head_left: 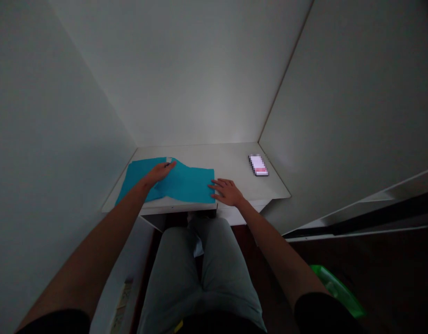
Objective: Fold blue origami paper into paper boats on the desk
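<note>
A turquoise piece of cloth [191, 182], perhaps a garment, lies spread across the left and middle of the white tabletop. Near its upper edge is a small pale patch, possibly a label, with a dark bit beside it. My left hand [158, 173] reaches over the cloth and its fingers are pinched together at that patch, apparently on the fabric. At the cloth's right end my right hand [227, 191] is palm down with fingers spread, its fingertips touching the edge. Part of the cloth is covered by my left forearm.
A phone [258, 165] with a lit screen lies on the right of the white tabletop [231, 160]. White walls close in the back and left, and a pale panel [346, 106] stands at right. A green plastic container [339, 290] sits on the dark floor at lower right.
</note>
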{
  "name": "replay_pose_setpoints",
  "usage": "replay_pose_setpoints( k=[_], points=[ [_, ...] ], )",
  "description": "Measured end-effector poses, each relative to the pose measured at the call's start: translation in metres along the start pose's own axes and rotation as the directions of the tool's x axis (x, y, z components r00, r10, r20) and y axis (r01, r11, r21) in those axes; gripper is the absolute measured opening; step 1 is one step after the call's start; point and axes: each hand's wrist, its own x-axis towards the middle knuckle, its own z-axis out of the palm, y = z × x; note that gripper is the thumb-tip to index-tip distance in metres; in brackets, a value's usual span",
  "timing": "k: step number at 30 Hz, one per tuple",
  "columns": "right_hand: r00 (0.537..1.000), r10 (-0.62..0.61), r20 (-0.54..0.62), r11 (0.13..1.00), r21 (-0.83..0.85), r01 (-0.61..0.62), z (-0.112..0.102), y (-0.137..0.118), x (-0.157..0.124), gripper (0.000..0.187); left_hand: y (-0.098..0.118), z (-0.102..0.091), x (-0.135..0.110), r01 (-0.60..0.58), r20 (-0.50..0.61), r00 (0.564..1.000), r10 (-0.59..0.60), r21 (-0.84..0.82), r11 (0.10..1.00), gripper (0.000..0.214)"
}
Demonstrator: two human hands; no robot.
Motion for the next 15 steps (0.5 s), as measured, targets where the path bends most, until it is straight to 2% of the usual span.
replay_pose_setpoints(
  k=[2,5,6,7,8,9,11,13,15],
  points=[
    [1.0,0.009,-0.006,1.0,-0.013,-0.009,0.0,-0.001,0.0,0.055,0.024,0.005,0.0,0.112,0.206,0.976,-0.071,-0.194,0.975,0.069],
    [0.999,0.046,-0.025,0.997,-0.056,-0.047,0.0,-0.002,0.001,0.057,0.052,0.027,-0.012,0.186,0.454,0.891,-0.006,-0.352,0.917,0.078],
    [0.998,0.062,-0.026,0.995,-0.072,-0.063,0.001,-0.002,0.001,0.057,0.056,0.036,-0.018,0.163,0.49,0.87,0.046,-0.375,0.913,0.076],
    [0.997,0.076,-0.024,0.993,-0.086,-0.077,0.001,-0.002,0.002,0.058,0.057,0.045,-0.024,0.103,0.46,0.883,0.09,-0.379,0.92,0.073],
    [0.996,0.087,-0.021,0.991,-0.096,-0.088,0.001,-0.002,0.002,0.058,0.056,0.054,-0.029,0.023,0.375,0.919,0.12,-0.355,0.935,0.068],
    [0.995,0.095,-0.02,0.99,-0.101,-0.097,0.001,-0.002,0.002,0.059,0.052,0.061,-0.032,-0.059,0.256,0.956,0.141,-0.302,0.952,0.064],
    [0.994,0.107,-0.033,0.989,-0.096,-0.11,0.001,-0.002,0.002,0.059,0.037,0.07,-0.037,-0.151,0.031,0.987,0.159,-0.174,0.973,0.064],
    [0.993,0.109,-0.055,0.99,-0.079,-0.113,0.0,-0.002,0.001,0.06,0.017,0.073,-0.038,-0.129,-0.082,0.99,0.119,-0.141,0.982,0.07],
    [0.992,0.11,-0.068,0.992,-0.061,-0.114,-0.001,-0.002,0.001,0.062,-0.008,0.073,-0.041,-0.053,-0.094,0.995,0.036,-0.18,0.982,0.072]
  ],
)
